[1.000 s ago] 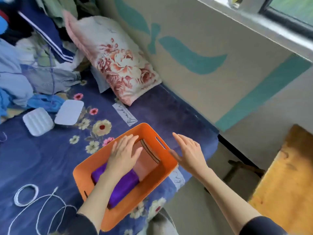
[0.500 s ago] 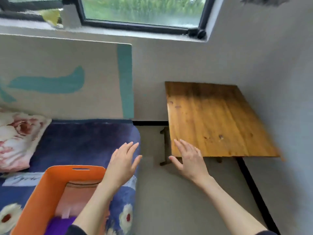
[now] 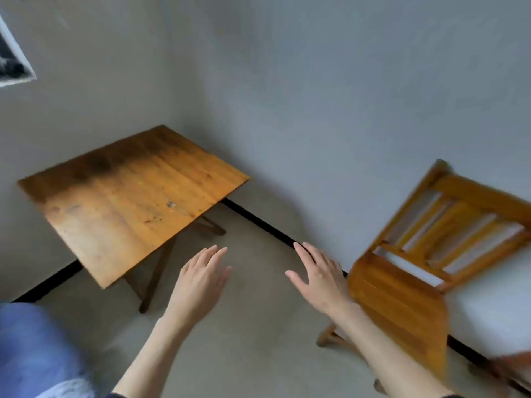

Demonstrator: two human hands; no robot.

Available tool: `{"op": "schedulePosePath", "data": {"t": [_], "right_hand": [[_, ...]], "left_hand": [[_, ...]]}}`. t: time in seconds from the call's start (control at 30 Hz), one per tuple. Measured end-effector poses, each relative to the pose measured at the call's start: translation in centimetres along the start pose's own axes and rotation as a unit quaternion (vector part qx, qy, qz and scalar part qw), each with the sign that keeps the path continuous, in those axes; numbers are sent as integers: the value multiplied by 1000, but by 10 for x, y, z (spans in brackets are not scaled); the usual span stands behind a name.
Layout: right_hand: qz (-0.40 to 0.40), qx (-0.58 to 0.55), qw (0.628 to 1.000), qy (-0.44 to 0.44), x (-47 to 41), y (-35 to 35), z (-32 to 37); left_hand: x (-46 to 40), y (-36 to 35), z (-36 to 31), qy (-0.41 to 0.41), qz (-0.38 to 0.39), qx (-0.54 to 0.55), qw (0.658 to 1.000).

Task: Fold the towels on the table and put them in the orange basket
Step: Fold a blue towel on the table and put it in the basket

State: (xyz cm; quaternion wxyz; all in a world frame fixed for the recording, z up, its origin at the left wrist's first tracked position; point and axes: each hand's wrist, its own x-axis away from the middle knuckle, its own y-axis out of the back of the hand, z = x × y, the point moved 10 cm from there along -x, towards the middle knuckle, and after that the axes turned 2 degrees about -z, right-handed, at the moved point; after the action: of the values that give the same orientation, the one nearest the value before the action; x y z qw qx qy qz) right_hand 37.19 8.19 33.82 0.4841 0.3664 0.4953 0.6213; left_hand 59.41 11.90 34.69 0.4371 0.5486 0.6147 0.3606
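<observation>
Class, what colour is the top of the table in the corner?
Orange-brown wood, darker toward the far edge, seen in the head view: table.

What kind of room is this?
Probably a plain room in a home. A small wooden folding table stands in the corner, a wooden chair stands by the grey wall, and a blurred blue blanket edge shows at lower left, maybe a bed.

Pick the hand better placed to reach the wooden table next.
Left. The left hand hovers open just off the wooden table's near corner; the right hand, also open, is nearer the wooden chair.
</observation>
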Motion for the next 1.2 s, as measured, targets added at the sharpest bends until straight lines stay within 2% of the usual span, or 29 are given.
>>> {"op": "schedulePosePath", "data": {"t": [0.17,0.33,0.5,0.63,0.9,1.2], "right_hand": [[-35,-5,989,-141,82,42,-146],[-73,-11,959,-273,172,73,-250],[-113,-11,907,-407,273,97,-355],[-142,-23,866,-479,325,109,-427],[-163,-45,800,-575,375,123,-549],[-153,-95,727,-662,468,96,-645]], "left_hand": [[-22,-60,-151,-122,45,66,989],[-26,-119,-286,-235,124,84,960],[-13,-182,-439,-362,195,90,907],[0,-232,-537,-435,234,92,864],[8,-317,-686,-523,301,85,793],[63,-410,-797,-577,374,32,726]]}}
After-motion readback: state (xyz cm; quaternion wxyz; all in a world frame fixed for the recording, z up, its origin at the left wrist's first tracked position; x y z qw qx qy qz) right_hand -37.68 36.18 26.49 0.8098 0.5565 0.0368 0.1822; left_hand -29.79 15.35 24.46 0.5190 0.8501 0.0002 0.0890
